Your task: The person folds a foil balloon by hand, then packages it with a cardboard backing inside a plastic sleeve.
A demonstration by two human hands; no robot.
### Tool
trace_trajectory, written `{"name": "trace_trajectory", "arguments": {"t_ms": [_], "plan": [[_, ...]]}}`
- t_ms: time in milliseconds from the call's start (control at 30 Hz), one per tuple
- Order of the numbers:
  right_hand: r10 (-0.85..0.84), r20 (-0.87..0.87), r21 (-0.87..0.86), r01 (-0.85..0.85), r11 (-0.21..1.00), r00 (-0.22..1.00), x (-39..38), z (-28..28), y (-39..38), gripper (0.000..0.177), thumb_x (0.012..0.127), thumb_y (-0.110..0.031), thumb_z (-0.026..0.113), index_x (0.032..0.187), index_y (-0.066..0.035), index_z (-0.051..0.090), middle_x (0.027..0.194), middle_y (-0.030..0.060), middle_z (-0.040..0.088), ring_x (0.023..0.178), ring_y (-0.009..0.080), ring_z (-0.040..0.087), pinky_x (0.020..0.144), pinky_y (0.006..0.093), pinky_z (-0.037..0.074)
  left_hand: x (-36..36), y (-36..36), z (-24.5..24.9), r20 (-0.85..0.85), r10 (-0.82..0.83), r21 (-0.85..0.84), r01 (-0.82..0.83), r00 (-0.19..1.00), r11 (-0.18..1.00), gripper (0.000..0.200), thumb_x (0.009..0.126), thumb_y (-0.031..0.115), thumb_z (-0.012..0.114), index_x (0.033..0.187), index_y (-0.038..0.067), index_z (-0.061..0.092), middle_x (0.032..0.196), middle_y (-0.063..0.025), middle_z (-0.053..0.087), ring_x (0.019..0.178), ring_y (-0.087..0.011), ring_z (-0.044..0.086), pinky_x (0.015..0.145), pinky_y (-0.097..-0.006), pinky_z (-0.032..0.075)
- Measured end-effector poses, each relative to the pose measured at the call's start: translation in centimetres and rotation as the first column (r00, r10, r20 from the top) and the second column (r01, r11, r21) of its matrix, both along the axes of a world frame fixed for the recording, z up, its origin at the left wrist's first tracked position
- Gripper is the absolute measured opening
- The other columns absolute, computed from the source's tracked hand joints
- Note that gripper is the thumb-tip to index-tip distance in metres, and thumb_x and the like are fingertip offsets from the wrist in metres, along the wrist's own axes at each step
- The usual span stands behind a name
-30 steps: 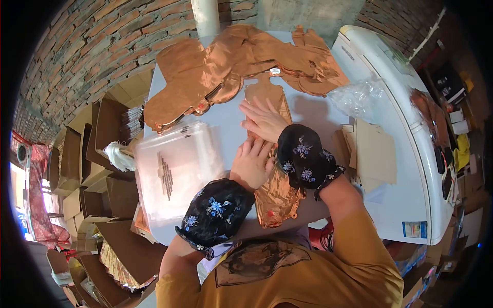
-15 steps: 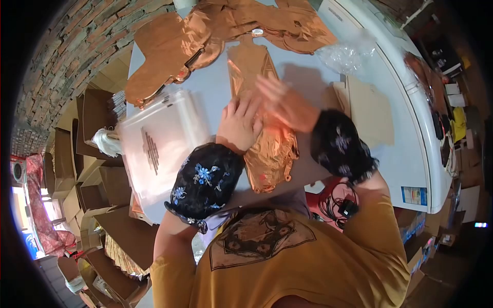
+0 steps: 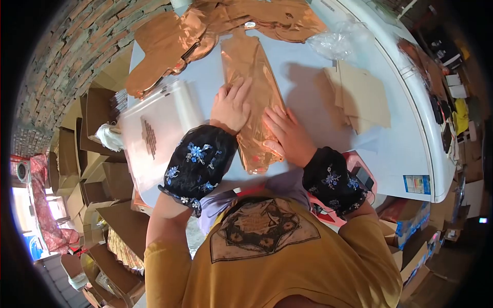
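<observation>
A long, flat copper-coloured foil piece (image 3: 250,61) lies lengthwise on the pale work surface in front of me. My left hand (image 3: 232,107) rests on its left side with the fingers spread and pointing up. Lower down, my right hand (image 3: 288,134) lies on the right edge of the foil, fingers stretched out and the thumb on the foil's lower part. Both hands press flat and grip nothing. More copper foil pieces (image 3: 167,43) are spread along the far edge of the surface. Left of my left hand is a stack of clear plastic bags (image 3: 159,131) with dark print.
Beige cards (image 3: 364,97) lie at the right, with a crumpled clear plastic bag (image 3: 336,43) behind them. Open cardboard boxes (image 3: 110,185) stand at the left below a brick wall (image 3: 67,61). A white bundle (image 3: 109,136) sits beside the plastic bags.
My right hand has come down from above the foil onto its right edge. My left hand has shifted slightly left. The foil now lies flatter and more stretched out at its lower end.
</observation>
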State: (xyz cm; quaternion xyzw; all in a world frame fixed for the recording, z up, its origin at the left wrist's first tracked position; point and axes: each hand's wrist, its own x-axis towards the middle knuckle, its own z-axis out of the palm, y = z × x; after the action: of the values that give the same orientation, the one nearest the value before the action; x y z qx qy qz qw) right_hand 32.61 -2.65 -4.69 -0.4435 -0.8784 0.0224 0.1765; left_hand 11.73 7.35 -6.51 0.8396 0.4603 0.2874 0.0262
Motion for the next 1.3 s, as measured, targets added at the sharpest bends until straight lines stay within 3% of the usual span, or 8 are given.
{"name": "trace_trajectory", "arguments": {"t_ms": [233, 433, 533, 633, 667, 700, 900, 1300], "plan": [[0.036, -0.153, 0.022, -0.033, 0.999, 0.988, -2.4, -0.2, -0.7, 0.069, 0.089, -0.037, 0.069, 0.141, 0.003, 0.048, 0.149, 0.0201, 0.045, 0.141, 0.0382, 0.038, 0.118, 0.0494, 0.028, -0.2, 0.3, -0.1, 0.015, -0.010, -0.045, 0.011, 1.000, 0.999, 0.058, 0.094, 0.017, 0.052, 0.151, 0.015, 0.040, 0.141, -0.0081, 0.052, 0.121, -0.0349, 0.045, 0.107, -0.0431, 0.037], [0.043, -0.192, 0.025, -0.039, 0.999, 0.981, -2.4, -0.3, -0.7, 0.066, 0.089, -0.035, 0.070, 0.139, 0.003, 0.049, 0.148, 0.0202, 0.046, 0.139, 0.0389, 0.041, 0.117, 0.0482, 0.031, -1.8, 1.5, 1.2, 0.451, -0.066, -0.306, 0.224, 0.890, 0.925, 0.059, 0.091, 0.001, 0.052, 0.149, 0.010, 0.042, 0.135, -0.0154, 0.056, 0.122, -0.0380, 0.046, 0.107, -0.0431, 0.038], [0.043, -0.193, 0.024, -0.039, 0.999, 0.980, -2.7, -0.3, -0.7, 0.066, 0.090, -0.034, 0.070, 0.139, 0.003, 0.050, 0.148, 0.0201, 0.046, 0.139, 0.0388, 0.041, 0.117, 0.0483, 0.031, -2.9, 1.5, 2.0, 0.535, -0.217, 0.021, 0.245, 0.816, 0.969, 0.050, 0.084, -0.003, 0.051, 0.133, 0.004, 0.054, 0.118, -0.0235, 0.061, 0.113, -0.0424, 0.053, 0.099, -0.0464, 0.044], [0.043, -0.191, 0.024, -0.039, 0.999, 0.981, -2.5, -0.2, -0.7, 0.065, 0.090, -0.035, 0.070, 0.139, 0.003, 0.050, 0.149, 0.0197, 0.046, 0.139, 0.0383, 0.041, 0.117, 0.0481, 0.032, -4.6, -4.0, 4.2, 0.360, 0.021, -0.225, 0.065, 0.933, 0.972, 0.036, 0.084, -0.003, 0.050, 0.119, -0.001, 0.056, 0.106, -0.0246, 0.060, 0.109, -0.0448, 0.053, 0.093, -0.0476, 0.045], [0.041, -0.191, 0.024, -0.037, 0.999, 0.981, -2.5, -0.2, -0.7, 0.066, 0.090, -0.035, 0.070, 0.140, 0.003, 0.050, 0.149, 0.0195, 0.046, 0.139, 0.0381, 0.041, 0.117, 0.0481, 0.032, -4.6, -6.1, 4.4, 0.322, 0.001, -0.250, 0.084, 0.947, 0.965, 0.027, 0.084, -0.004, 0.051, 0.110, -0.003, 0.055, 0.102, -0.0255, 0.058, 0.104, -0.0464, 0.053, 0.089, -0.0496, 0.045], [0.040, -0.191, 0.023, -0.036, 0.999, 0.981, -2.5, -0.3, -0.8, 0.066, 0.090, -0.035, 0.070, 0.140, 0.003, 0.049, 0.149, 0.0193, 0.046, 0.139, 0.0378, 0.041, 0.117, 0.0480, 0.032, -4.6, -8.0, 4.5, 0.242, -0.056, -0.174, 0.100, 0.969, 0.980, 0.034, 0.082, -0.007, 0.053, 0.115, 0.000, 0.058, 0.106, -0.0241, 0.061, 0.101, -0.0430, 0.058, 0.088, -0.0440, 0.048], [0.038, -0.176, 0.035, -0.033, 0.999, 0.984, -2.4, -0.5, -0.8, 0.067, 0.090, -0.036, 0.069, 0.141, 0.003, 0.048, 0.150, 0.0181, 0.046, 0.141, 0.0372, 0.040, 0.117, 0.0475, 0.031, -3.8, -10.9, 3.3, 0.052, -0.105, -0.063, 0.109, 0.993, 0.992, 0.045, 0.082, -0.002, 0.061, 0.126, 0.000, 0.056, 0.127, -0.0193, 0.054, 0.117, -0.0391, 0.052, 0.101, -0.0438, 0.046], [0.056, -0.181, -0.003, -0.058, 0.998, 0.982, -2.2, -0.1, -0.8, 0.065, 0.092, -0.037, 0.066, 0.140, 0.003, 0.049, 0.150, 0.0191, 0.044, 0.141, 0.0379, 0.038, 0.118, 0.0486, 0.030, -3.7, -10.8, 2.5, -0.001, -0.075, 0.009, 0.075, 0.997, 0.997, 0.041, 0.084, 0.005, 0.064, 0.124, 0.000, 0.059, 0.124, -0.0165, 0.057, 0.117, -0.0333, 0.055, 0.100, -0.0401, 0.048]]}}
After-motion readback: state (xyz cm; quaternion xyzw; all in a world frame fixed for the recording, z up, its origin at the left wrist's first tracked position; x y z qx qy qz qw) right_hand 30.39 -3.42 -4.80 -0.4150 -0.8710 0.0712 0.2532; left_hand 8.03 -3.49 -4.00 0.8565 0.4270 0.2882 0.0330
